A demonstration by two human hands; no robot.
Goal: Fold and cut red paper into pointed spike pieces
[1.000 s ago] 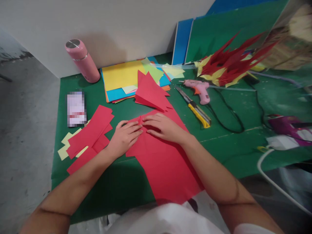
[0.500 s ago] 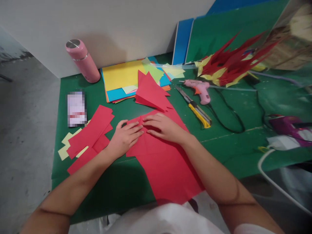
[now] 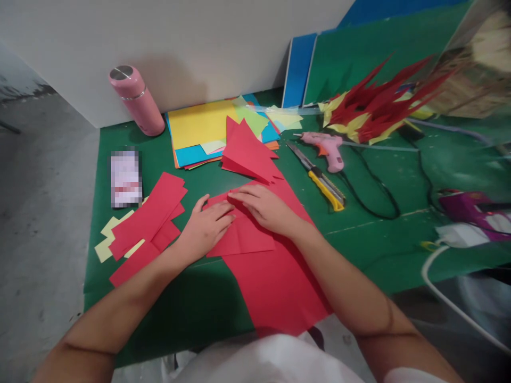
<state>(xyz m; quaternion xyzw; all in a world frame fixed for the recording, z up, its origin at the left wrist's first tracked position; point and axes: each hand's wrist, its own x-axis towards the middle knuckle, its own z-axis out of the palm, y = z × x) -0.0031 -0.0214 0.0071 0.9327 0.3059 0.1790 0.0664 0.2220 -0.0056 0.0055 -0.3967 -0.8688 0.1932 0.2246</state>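
A folded red paper (image 3: 251, 240) lies on top of a larger red paper sheet (image 3: 285, 287) in front of me. My left hand (image 3: 205, 227) rests on the folded paper's left part, fingers stretched out and flat. At its top edge, my right hand (image 3: 265, 208) has its fingertips drawn together on a small raised crease; the thumb is mostly hidden. Just behind my hands sit cut red paper points (image 3: 245, 151). To the left of my left hand are cut red paper strips (image 3: 149, 210) over pale yellow paper pieces (image 3: 104, 249).
A pink bottle (image 3: 138, 101) and a blurred-out phone (image 3: 125, 178) stand and lie at left. Coloured sheets (image 3: 195, 125) are stacked behind. On the right are a yellow utility knife (image 3: 325, 189), a pink glue gun (image 3: 325, 146) with cord, and a red-and-yellow paper flame (image 3: 371, 111).
My right hand's fingers have shifted slightly left and closed at the crease, and the folded paper's lower right part now shows. My left hand stays nearly in place, its fingers slightly more bent.
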